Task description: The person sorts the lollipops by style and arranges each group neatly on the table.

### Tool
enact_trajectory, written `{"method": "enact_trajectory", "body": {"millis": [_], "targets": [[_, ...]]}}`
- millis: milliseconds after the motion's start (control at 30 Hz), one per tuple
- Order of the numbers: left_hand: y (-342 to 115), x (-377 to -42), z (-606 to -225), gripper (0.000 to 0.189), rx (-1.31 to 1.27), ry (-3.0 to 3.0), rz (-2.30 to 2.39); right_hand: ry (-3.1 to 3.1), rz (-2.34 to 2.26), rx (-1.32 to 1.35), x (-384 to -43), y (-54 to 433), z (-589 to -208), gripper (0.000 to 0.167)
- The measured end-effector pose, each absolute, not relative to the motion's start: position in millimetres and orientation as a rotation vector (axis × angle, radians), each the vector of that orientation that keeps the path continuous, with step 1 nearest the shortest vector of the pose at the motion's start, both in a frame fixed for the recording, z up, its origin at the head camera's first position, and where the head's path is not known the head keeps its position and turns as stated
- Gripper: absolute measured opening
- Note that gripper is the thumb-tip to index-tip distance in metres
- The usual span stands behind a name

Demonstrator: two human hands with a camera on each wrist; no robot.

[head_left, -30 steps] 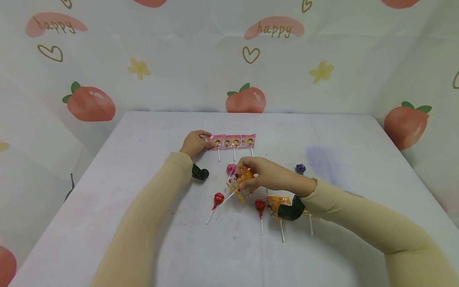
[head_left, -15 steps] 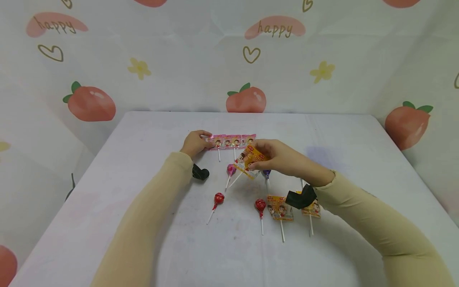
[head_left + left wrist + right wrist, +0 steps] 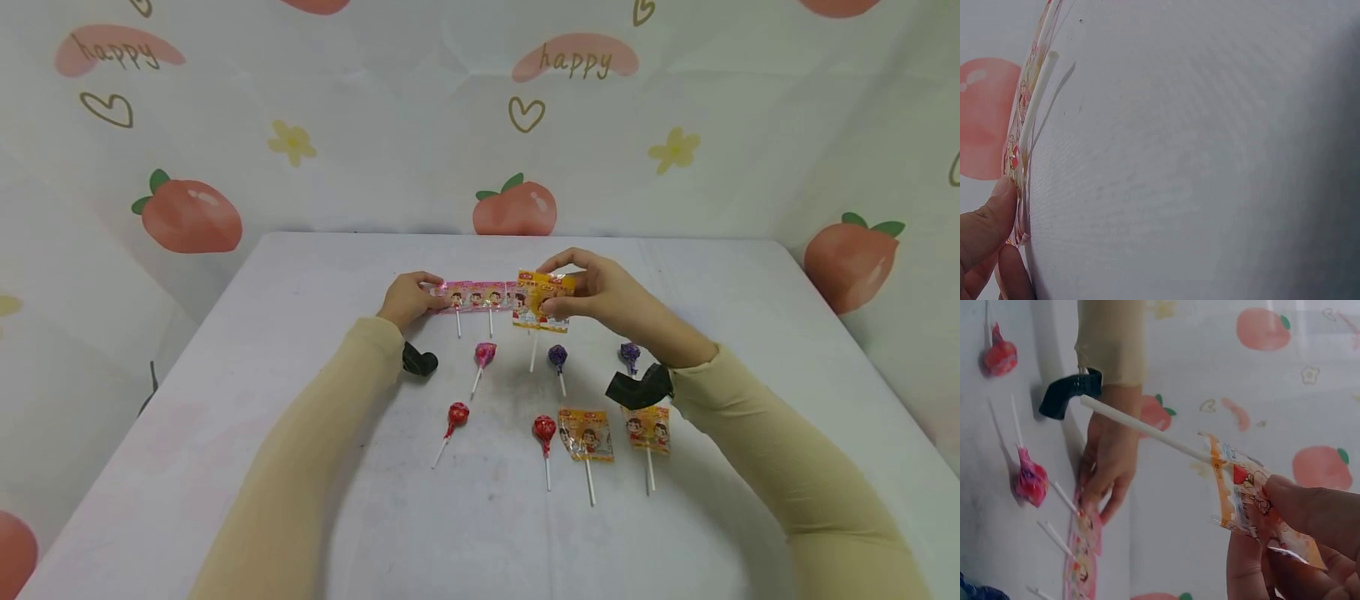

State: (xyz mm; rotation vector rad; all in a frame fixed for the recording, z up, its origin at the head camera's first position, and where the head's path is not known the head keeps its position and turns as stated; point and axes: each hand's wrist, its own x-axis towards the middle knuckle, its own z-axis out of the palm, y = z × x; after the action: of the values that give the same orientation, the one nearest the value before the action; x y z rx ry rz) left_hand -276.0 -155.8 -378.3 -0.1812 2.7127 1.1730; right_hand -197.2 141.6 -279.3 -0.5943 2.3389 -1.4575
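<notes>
My left hand (image 3: 407,300) pinches the left end of a row of pink-wrapped flat lollipops (image 3: 487,296) near the back of the table. In the left wrist view its thumb (image 3: 992,215) presses the wrapper edge, and a white stick (image 3: 1038,100) points away. Above the row's right end, my right hand (image 3: 611,300) grips an orange-wrapped lollipop (image 3: 531,302) between thumb and fingers, its stick downward. That lollipop hides the right end of the pink row in the head view. The right wrist view shows its clear-and-orange wrapper (image 3: 1244,494) close up.
Nearer me lie a pink ball lollipop (image 3: 485,354), purple ones (image 3: 557,357) (image 3: 628,354) and red ones (image 3: 457,413) (image 3: 544,429). Two orange-wrapped lollipops (image 3: 587,433) (image 3: 648,429) lie at front right. A fruit-printed backdrop (image 3: 405,117) stands behind the white table (image 3: 300,275).
My right hand has lifted the orange-wrapped lollipop from among the ball lollipops, back and to the right, turning its stick downward. My left hand has stayed at the pink row.
</notes>
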Motion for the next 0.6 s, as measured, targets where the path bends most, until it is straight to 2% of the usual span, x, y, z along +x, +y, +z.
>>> {"method": "enact_trajectory", "body": {"millis": [600], "targets": [[-156.2,-279.7,-382.1,0.046,-0.214,2.704,1.172,2.469,-1.643,-0.440,-245.9,155.9,-303.8,0.044]]}}
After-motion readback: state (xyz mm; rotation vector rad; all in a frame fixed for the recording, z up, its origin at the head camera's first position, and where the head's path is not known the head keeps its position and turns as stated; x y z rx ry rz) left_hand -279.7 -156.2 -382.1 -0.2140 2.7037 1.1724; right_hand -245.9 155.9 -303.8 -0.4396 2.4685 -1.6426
